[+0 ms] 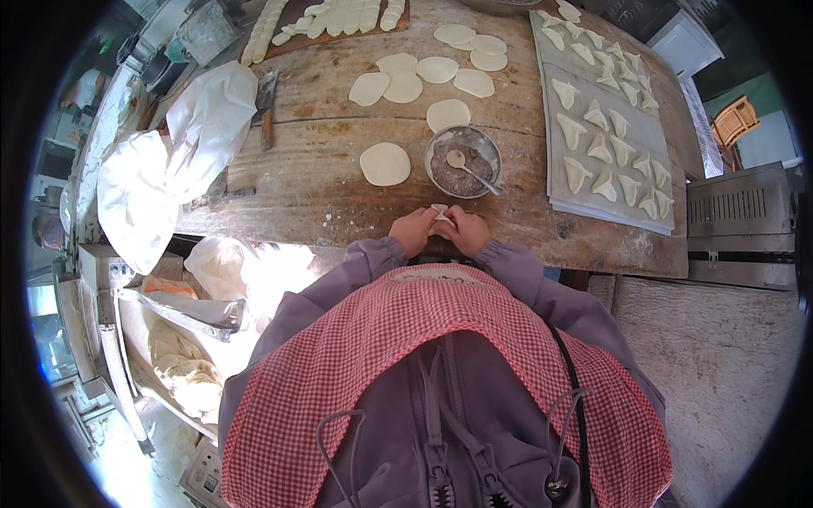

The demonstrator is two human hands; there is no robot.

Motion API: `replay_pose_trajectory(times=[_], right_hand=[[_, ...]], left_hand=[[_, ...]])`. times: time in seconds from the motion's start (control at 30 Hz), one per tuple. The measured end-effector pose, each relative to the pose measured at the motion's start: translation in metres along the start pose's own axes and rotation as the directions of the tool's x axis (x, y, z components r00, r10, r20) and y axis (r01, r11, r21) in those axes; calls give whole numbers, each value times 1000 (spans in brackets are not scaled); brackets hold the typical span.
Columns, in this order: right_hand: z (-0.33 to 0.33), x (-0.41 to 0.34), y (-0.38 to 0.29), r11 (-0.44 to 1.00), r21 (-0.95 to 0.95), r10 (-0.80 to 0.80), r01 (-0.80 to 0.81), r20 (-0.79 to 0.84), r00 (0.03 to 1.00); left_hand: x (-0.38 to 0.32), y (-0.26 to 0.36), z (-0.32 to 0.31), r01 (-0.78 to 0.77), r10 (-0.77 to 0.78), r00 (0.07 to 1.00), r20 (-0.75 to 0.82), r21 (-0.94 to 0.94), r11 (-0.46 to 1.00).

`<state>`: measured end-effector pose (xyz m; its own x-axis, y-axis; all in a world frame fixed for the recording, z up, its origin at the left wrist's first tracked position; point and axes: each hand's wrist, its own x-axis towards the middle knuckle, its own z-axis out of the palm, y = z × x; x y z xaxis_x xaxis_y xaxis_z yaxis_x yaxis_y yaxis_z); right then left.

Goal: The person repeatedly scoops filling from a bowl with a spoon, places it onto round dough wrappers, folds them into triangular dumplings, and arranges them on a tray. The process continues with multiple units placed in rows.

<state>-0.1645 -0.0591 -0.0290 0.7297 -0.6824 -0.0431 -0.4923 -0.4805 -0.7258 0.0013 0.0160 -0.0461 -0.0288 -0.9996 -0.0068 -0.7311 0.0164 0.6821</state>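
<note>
Between both hands, at the near edge of the wooden table, a small piece of folded dough (439,213) is pinched. My left hand (411,230) grips its left side and my right hand (468,231) its right side. Just beyond them stands a metal bowl (498,166) of dark, grainy filling (452,180) with a spoon (473,173) in it. A flat dough round (385,164) lies left of the bowl; another (448,115) touches or nearly touches its far rim. Several more rounds (437,70) lie farther back, some overlapping.
Folded three-cornered dough pieces (571,131) rest in rows on a cloth-like sheet (559,190) at right. A scraper with a wooden handle (267,130) and white plastic bags (209,127) lie at left. Dough strips (349,16) sit on a board at the back. A trough of dough (181,371) is lower left.
</note>
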Motion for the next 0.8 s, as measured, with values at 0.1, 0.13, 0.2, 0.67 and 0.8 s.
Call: replay_pose_trajectory(times=[0.1,0.13,0.2,0.67,0.8], right_hand=[[15,-5,25,951,310,18,-6,-35,999],[19,-7,33,924,382,41,-26,-31,999],[19,-10,40,849,483,175,-214,125,977],[-22,-12,-2,991,84,-117,107,130,985],[-26,-7,-1,945,-188,-272,268,3,962]], left_hand=[[-2,-5,-6,-77,73,997,-33,-170,982],[-2,-4,-11,-104,96,994,-47,-232,967],[-5,0,-22,-49,56,998,26,-222,974],[12,-23,-31,-262,263,964,-24,37,964],[15,-9,-38,-351,387,903,-188,196,915]])
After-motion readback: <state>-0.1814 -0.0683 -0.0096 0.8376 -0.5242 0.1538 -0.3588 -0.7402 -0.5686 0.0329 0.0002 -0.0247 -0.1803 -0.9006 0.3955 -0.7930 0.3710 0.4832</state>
